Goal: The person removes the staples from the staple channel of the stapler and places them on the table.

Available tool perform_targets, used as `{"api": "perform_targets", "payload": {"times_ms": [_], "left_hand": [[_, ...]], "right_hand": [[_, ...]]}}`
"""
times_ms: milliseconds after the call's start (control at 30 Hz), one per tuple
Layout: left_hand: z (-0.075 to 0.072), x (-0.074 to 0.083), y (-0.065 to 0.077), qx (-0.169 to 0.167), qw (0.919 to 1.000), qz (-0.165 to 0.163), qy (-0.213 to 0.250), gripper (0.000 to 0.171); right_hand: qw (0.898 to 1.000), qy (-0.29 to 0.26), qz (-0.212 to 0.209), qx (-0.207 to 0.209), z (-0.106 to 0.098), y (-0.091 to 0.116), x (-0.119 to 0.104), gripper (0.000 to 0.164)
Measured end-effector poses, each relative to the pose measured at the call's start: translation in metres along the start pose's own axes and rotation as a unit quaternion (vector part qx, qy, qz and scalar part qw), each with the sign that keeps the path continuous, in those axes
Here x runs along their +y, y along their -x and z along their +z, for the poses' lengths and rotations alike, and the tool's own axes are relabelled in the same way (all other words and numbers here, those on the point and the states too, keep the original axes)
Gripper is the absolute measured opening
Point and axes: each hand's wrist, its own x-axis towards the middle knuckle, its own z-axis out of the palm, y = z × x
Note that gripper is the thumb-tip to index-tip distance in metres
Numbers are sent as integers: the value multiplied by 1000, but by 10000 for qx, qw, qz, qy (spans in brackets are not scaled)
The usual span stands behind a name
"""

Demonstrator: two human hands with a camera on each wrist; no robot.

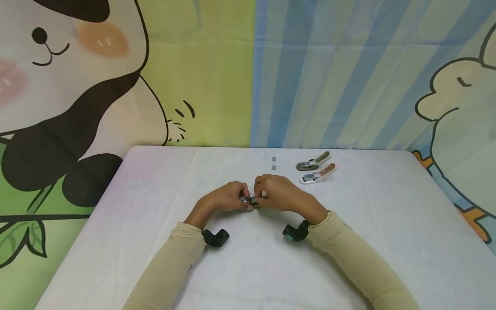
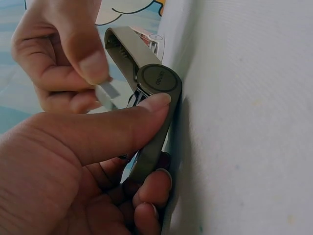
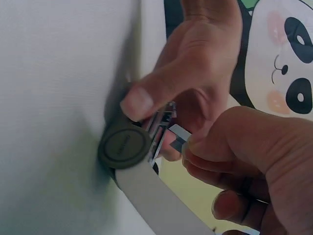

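My left hand grips an opened olive-green stapler, its thumb along the side and its fingers curled beneath the base. The stapler's handle is swung up and back from the round hinge, baring the metal magazine. Between thumb and forefinger, my right hand pinches a short grey strip of staples. That strip is right beside the open magazine, in both wrist views. In the head view the hands cover most of the stapler, low over the white table.
Two more staplers, one olive-green and one white with an orange handle, lie with handles raised at the back right. Two small grey staple blocks are left of them. A single staple lies nearer me on the table.
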Motion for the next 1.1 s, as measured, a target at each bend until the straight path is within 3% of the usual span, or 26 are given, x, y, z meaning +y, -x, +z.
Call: {"api": "perform_targets", "payload": {"times_ms": [333, 667, 1100], "left_hand": [[-1, -3, -2, 38, 10000, -33, -58, 22], [-1, -1, -2, 70, 9999, -18, -69, 23], [1, -4, -4, 19, 10000, 9, -83, 22]], "right_hand": [[9963, -642, -107, 559, -15, 4, 36, 12], [9939, -717, 615, 570, -10, 8, 85, 10], [9864, -876, 1177, 736, 3, 5, 102, 7]]}}
